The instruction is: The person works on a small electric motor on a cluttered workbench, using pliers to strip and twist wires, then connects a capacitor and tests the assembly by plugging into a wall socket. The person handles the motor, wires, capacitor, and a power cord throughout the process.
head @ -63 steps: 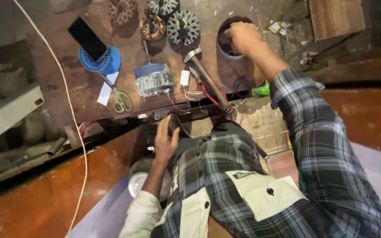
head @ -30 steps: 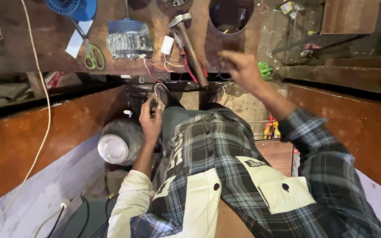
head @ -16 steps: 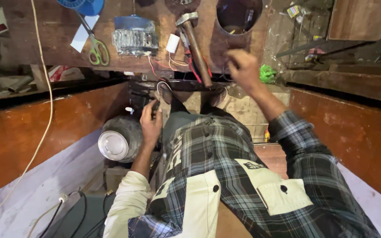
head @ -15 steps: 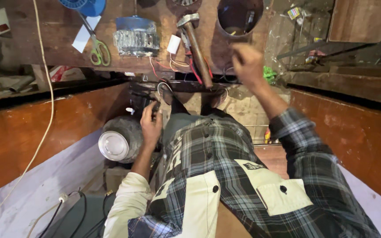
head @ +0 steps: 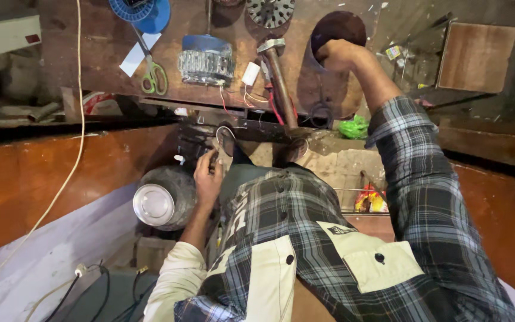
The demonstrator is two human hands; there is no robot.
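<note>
My right hand (head: 336,55) reaches forward over the wooden workbench (head: 90,65) to the rim of a dark round container (head: 338,28). Its fingers dip inside and are hidden. My left hand (head: 208,177) is low, near my lap, just below the bench's front edge. Its fingertips are pinched on a thin dark piece beside a white wire loop (head: 224,133). A hammer (head: 279,77) lies on the bench between the hands. Next to the hammer sits a wound motor stator (head: 206,59) with red and white leads.
Green-handled scissors (head: 154,76), a blue spool (head: 140,12) and a round laminated core (head: 270,11) lie on the bench. A wooden block (head: 475,55) sits far right. A steel pot (head: 163,199) stands by my left knee. A cream cord (head: 74,137) hangs at left.
My right hand has gone from in front of the bench edge up and forward into the dark round container. My left hand has stayed near my lap.
</note>
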